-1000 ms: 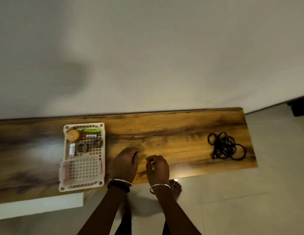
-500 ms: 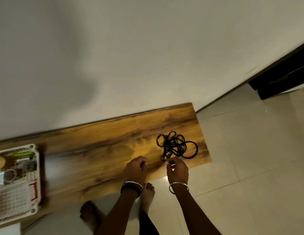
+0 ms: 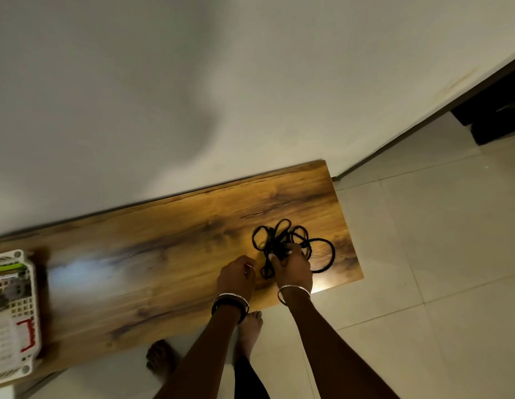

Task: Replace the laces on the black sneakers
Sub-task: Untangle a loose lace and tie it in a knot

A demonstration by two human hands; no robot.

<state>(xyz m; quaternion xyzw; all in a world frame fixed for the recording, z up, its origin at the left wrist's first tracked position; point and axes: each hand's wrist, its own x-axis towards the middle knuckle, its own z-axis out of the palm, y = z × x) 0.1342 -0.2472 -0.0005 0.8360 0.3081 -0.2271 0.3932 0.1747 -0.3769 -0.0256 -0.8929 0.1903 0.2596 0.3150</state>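
A white basket (image 3: pixel 13 254) sits at the left end of the desk (image 3: pixel 164 240), and the left grip (image 3: pixel 236 279) rests loosely curled and empty near the near edge. Just right of it, the right grip (image 3: pixel 293 269) has its fingers curled into the tangled black laces (image 3: pixel 276 244) towards the desk's right end. The laces look light, limp and likely to snag, so they are probably best gathered at the dense middle.

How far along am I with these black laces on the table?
Barely begun. Done: nothing; no sneakers in view. In hand: the right hand grips the tangled black laces on the wooden table; the left hand holds nothing. Left: untangling and all the threading.
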